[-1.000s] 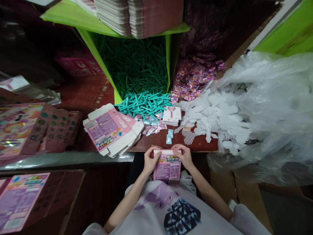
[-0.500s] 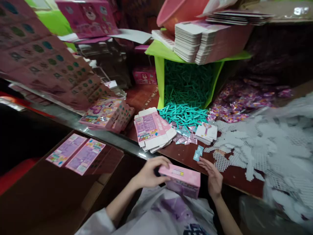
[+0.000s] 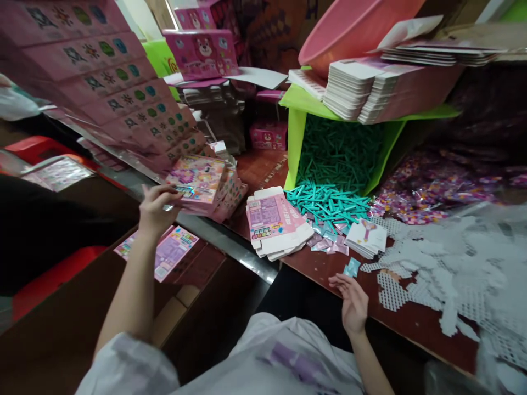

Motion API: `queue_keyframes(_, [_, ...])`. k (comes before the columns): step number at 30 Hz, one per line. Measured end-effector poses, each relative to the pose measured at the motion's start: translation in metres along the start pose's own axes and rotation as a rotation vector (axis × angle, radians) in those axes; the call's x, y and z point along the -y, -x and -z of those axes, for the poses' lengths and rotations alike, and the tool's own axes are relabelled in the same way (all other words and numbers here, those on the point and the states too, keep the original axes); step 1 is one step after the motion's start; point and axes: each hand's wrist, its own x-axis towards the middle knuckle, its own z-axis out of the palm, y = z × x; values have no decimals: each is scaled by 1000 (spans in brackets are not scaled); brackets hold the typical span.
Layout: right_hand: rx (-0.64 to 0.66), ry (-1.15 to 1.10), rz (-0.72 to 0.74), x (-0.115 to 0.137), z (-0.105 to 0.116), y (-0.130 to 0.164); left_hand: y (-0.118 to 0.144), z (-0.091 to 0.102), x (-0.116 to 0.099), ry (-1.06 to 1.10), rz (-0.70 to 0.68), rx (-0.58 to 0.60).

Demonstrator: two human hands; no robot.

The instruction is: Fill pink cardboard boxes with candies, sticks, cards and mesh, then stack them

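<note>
My left hand (image 3: 155, 211) reaches out to the left, thumb and fingers pinched on the near edge of a colourful pink box (image 3: 197, 178). That box lies on top of a pile of like boxes at the table's left end. My right hand (image 3: 351, 299) hovers open and holds nothing above the front edge of the brown table (image 3: 325, 266). It is just short of two small light-blue packets (image 3: 352, 267). A stack of flat pink cartons (image 3: 274, 222) lies between my hands.
Teal sticks (image 3: 329, 198) spill from a tipped green box (image 3: 297, 137). Nearby are a white card stack (image 3: 366, 237), white mesh pieces (image 3: 432, 269), and a pink basin (image 3: 354, 27) over stacked flat cartons (image 3: 358, 88). A brown carton (image 3: 193, 296) below left holds pink boxes (image 3: 171, 255).
The view swung left. My left hand carried the pink box from my lap up to the pile at the left. My right hand let go of it and stayed near the table edge.
</note>
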Motion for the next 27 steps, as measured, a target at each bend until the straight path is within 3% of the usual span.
queue_keyframes(2, [-7, 3, -19, -3, 4, 2, 6, 4, 14, -237, -106, 94])
queue_keyframes(3, [-12, 9, -32, -4, 6, 3, 12, 4, 13, -356, -164, 82])
queue_keyframes(5, [-21, 30, -63, -8, 9, 3, 32, -6, -2, -451, -220, -45])
queue_keyframes(7, [-37, 48, -90, -10, 8, 2, 61, -34, -32, -369, -281, -83])
queue_keyframes(8, [-43, 55, -99, -11, 6, 1, 77, -54, -49, -278, -303, 13])
queue_keyframes(11, [-21, 78, -116, -9, -4, -1, 125, -120, -91, -89, -382, 454])
queue_keyframes(13, [16, 102, -123, -4, -12, -4, 146, -154, -103, -19, -399, 576])
queue_keyframes(15, [31, 126, -131, 1, -18, -9, 157, -169, -104, 62, -408, 587])
queue_keyframes(17, [31, 137, -191, 7, -24, -15, 163, -167, -105, 179, -435, 504])
queue_keyframes(20, [95, 56, -432, 15, -35, -30, 174, -146, -124, 366, -518, 384])
queue_keyframes(23, [191, -30, -531, 23, -45, -45, 189, -127, -158, 545, -641, 558])
queue_keyframes(24, [196, -19, -505, 27, -47, -48, 192, -124, -168, 605, -596, 608])
queue_keyframes(25, [194, 8, -469, 31, -47, -51, 194, -123, -176, 668, -465, 603])
queue_keyframes(27, [233, 78, -424, 40, -45, -50, 189, -127, -187, 827, 20, 460])
